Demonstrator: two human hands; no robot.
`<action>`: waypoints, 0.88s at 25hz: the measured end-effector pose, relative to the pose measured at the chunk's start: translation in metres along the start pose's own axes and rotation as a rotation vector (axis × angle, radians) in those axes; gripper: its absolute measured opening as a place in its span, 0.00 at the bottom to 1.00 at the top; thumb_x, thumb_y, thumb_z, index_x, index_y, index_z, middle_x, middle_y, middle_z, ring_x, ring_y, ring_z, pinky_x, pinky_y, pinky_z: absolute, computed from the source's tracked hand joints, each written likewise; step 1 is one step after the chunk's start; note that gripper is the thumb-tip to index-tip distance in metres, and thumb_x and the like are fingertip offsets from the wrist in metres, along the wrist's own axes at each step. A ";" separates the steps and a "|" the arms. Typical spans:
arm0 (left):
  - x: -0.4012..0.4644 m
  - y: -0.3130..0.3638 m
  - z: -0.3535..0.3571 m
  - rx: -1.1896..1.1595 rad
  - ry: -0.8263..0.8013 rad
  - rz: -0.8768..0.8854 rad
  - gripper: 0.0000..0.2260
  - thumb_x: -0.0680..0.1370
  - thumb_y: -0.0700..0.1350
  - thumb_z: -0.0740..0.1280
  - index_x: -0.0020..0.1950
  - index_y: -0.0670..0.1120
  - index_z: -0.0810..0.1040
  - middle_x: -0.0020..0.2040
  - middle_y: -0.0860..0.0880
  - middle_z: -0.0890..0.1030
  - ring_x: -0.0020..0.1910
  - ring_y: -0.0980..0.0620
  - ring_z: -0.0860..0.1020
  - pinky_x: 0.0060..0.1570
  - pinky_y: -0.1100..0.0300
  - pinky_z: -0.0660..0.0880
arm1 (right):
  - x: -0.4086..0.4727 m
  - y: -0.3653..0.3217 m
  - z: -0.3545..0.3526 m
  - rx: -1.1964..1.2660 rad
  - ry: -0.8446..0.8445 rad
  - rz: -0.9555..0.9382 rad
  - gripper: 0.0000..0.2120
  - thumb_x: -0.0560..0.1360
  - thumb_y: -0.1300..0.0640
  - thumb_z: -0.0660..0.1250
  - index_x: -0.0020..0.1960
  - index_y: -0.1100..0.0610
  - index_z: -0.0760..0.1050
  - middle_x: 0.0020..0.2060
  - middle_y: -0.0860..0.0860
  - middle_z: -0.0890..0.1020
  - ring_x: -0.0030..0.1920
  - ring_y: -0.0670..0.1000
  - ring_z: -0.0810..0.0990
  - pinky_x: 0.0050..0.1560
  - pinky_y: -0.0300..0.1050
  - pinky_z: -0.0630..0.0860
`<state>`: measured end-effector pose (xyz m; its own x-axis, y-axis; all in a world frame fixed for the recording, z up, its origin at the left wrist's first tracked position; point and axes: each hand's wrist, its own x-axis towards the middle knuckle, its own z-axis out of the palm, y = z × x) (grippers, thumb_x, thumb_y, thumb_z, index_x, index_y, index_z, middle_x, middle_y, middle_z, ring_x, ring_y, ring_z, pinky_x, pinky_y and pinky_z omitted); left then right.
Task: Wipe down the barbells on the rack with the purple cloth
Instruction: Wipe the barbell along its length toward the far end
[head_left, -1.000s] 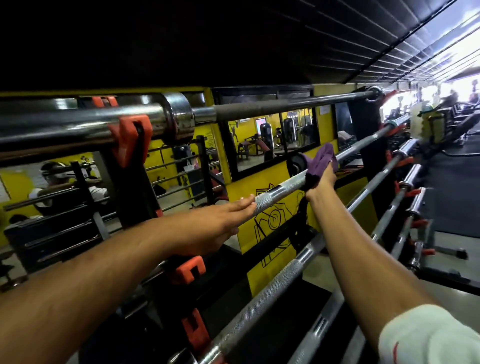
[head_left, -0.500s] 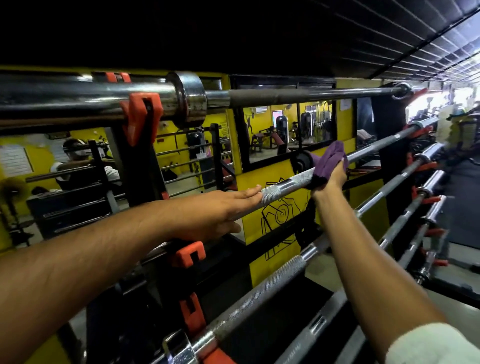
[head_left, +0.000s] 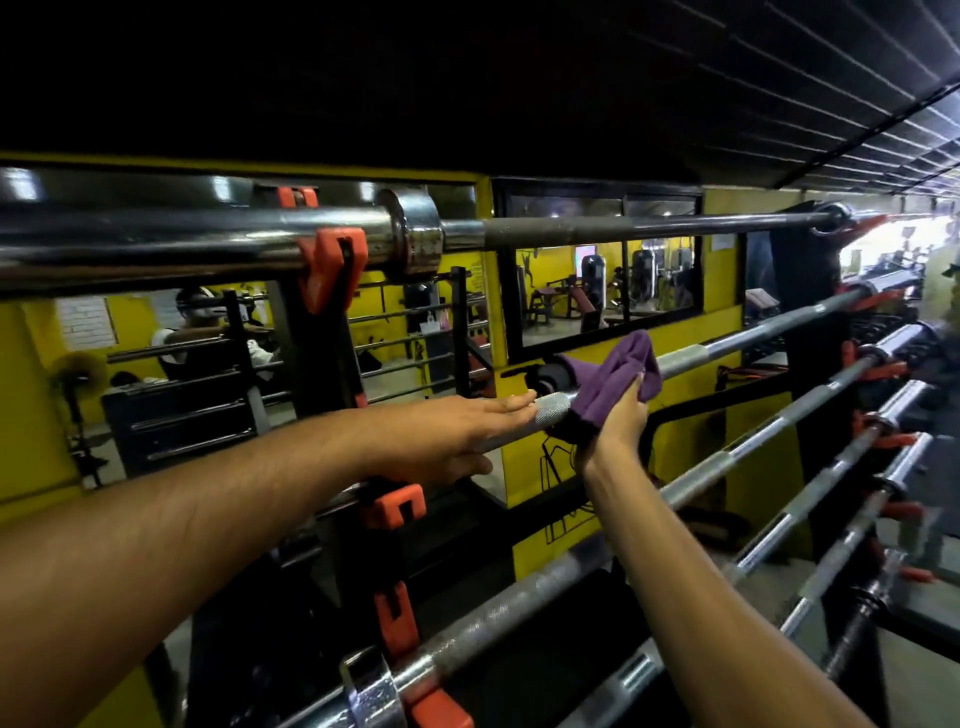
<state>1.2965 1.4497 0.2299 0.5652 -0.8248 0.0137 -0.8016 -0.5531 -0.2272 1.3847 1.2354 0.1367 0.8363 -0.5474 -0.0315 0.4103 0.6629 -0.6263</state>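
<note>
Several steel barbells lie across a black rack with orange hooks (head_left: 332, 265). My right hand (head_left: 618, 421) grips the purple cloth (head_left: 615, 376), which is wrapped around the second barbell from the top (head_left: 753, 332). My left hand (head_left: 457, 431) rests on the same bar just left of the cloth, fingers straight along its knurled part. The top barbell (head_left: 597, 226) runs above both hands, its thick chrome sleeve at the left. More barbells (head_left: 519, 608) lie below and to the right.
A yellow wall (head_left: 670, 441) with mirrors stands right behind the rack. The mirrors reflect gym machines and a person. Orange hooks (head_left: 395, 506) stick out from the black rack upright (head_left: 810, 374). Gym floor and equipment stretch off at the far right.
My right hand has slid the purple cloth leftward along the bar toward my left hand, so the two now sit close together. The view has swung left.
</note>
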 end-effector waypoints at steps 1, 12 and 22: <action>-0.003 0.003 -0.002 -0.006 0.021 -0.007 0.35 0.81 0.43 0.66 0.82 0.55 0.49 0.82 0.56 0.48 0.80 0.53 0.54 0.77 0.49 0.59 | -0.001 0.001 -0.004 0.000 0.011 -0.001 0.26 0.82 0.39 0.59 0.71 0.56 0.67 0.58 0.56 0.80 0.53 0.56 0.82 0.43 0.49 0.78; -0.154 0.001 0.002 -0.026 0.326 -0.221 0.25 0.81 0.67 0.48 0.74 0.63 0.69 0.73 0.66 0.69 0.70 0.71 0.65 0.68 0.65 0.68 | -0.058 0.004 0.030 0.149 0.049 0.010 0.30 0.74 0.47 0.74 0.70 0.53 0.64 0.58 0.53 0.81 0.49 0.50 0.84 0.45 0.48 0.83; -0.151 0.006 0.004 -0.068 0.269 -0.241 0.28 0.79 0.68 0.46 0.76 0.63 0.64 0.76 0.66 0.62 0.73 0.72 0.59 0.71 0.70 0.58 | -0.100 0.036 0.033 0.055 -0.093 0.060 0.25 0.73 0.47 0.75 0.64 0.56 0.70 0.57 0.57 0.82 0.53 0.55 0.84 0.56 0.59 0.82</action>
<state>1.2076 1.5716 0.2223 0.6750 -0.6662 0.3170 -0.6678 -0.7344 -0.1214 1.3274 1.3308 0.1436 0.8890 -0.4579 0.0065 0.3759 0.7215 -0.5815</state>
